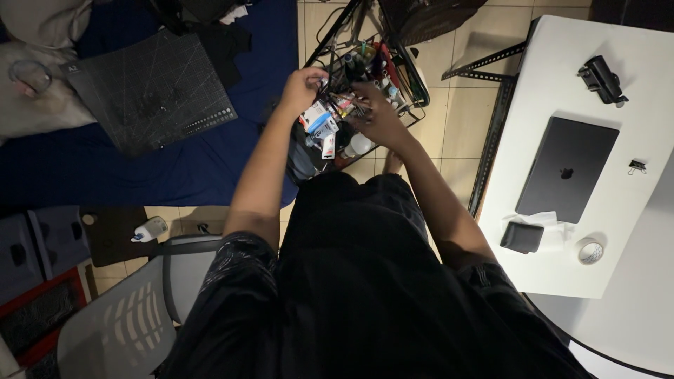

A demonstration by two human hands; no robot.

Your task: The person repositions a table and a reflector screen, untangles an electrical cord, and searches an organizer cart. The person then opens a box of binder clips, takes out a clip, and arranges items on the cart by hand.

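Black wire basket (420,90), perhaps a dozen small bottles, two hands, left hand (300,88), right hand (378,116)

Around the fingers (358,95) the wire basket (414,88) is crammed with bottles (359,144), tubes and small packets (319,119), leaving only narrow gaps. Its black rim hems them in beyond and to the right. Left of the fingers, the blue mat (140,172) lies open past the cutting mat (151,88).
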